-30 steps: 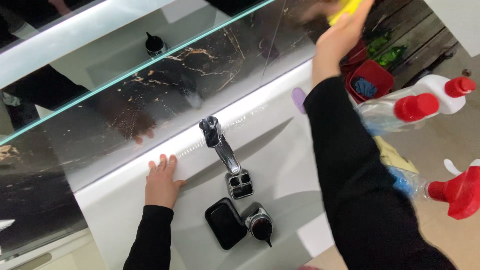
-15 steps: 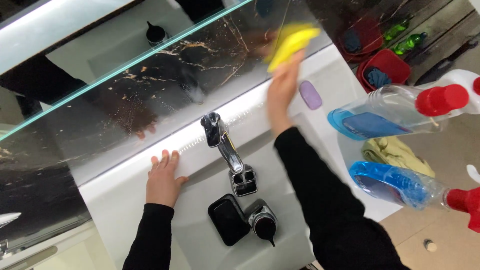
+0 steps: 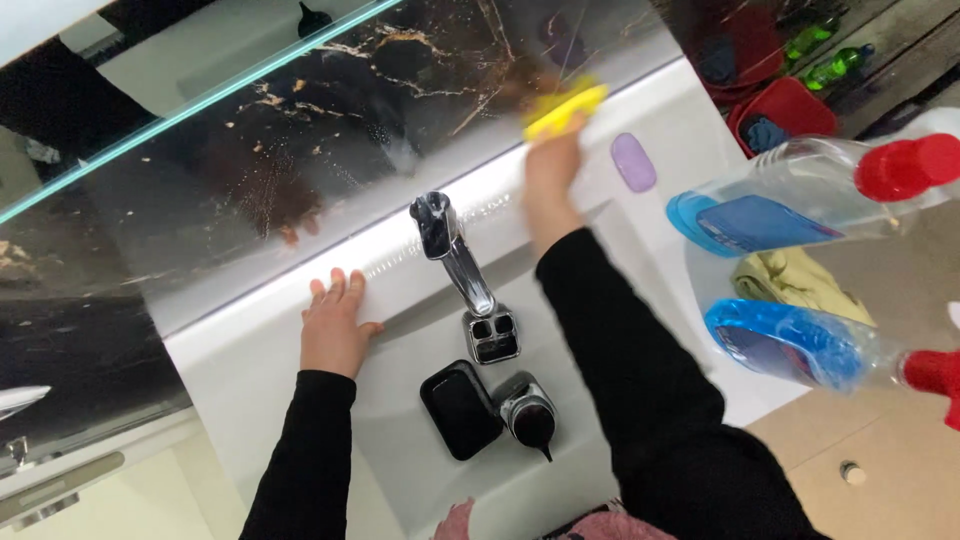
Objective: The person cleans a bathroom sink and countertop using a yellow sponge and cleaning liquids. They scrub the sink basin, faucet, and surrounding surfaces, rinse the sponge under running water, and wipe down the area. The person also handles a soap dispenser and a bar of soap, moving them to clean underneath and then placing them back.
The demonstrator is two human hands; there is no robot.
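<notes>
1. Right hand point(image 3: 553, 170) closed on a yellow cloth point(image 3: 565, 107), pressed to the lower edge of the mirror point(image 3: 330, 150), just beyond and right of the tap point(image 3: 452, 250); hand blurred, finger positions unclear.
2. Cloth: bright yellow, bunched, blurred, touching the glass where mirror meets the white basin point(image 3: 260, 340) ledge.
3. Left hand point(image 3: 335, 330) flat on the ledge left of the tap, fingers spread slightly, holding nothing, fingertips close to the mirror's edge.
4. Open ledge between left hand and tap; a narrower bare strip between tap and right hand.
5. Mirror above the tap speckled with droplets and smears, reflecting dark marbled stone; a glass shelf edge point(image 3: 200, 105) running diagonally farther up from the tap.
6. Purple soap point(image 3: 633, 161) on the ledge right of the tap, just beside the right hand, not touching.
7. Nearer than the tap: black dish point(image 3: 461, 409) and dispenser point(image 3: 527, 414), side by side, close behind a chrome holder point(image 3: 492, 336) at the tap's base.
8. Far right of the tap: two spray bottles point(image 3: 790, 205) with red heads, blue liquid inside, crowding the basin's right edge; a yellowish rag point(image 3: 790, 280) between them.
9. Red tub point(image 3: 790, 110) on the floor beyond the bottles, well apart from the tap.
</notes>
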